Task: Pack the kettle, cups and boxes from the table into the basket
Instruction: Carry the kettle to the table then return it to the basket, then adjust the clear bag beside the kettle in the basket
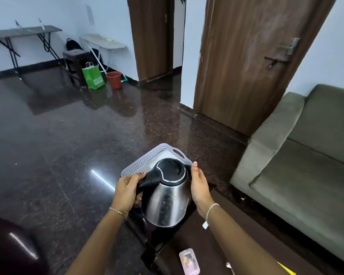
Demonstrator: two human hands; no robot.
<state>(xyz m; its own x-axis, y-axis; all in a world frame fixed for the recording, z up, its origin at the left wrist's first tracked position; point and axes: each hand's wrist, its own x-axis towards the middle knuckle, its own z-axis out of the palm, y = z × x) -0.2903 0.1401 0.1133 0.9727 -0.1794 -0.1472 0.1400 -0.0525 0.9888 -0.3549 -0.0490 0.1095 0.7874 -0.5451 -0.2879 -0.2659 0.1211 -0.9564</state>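
Dark desk [222, 243]. Kettle [167, 203] over far end, basket [147, 157] at its 12 o'clock. Left grip [127, 193] curled round black handle [147, 182] at 9; right grip [200, 187] flat-fingered, steadying body at 3. Steel rigid, slick, probably light; carry by handle.

Glossy steel kettle [167, 203], perforated plastic basket [145, 158]

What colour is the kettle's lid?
Black, on the kettle's lid, with a silver rim around it; seen in the head view.
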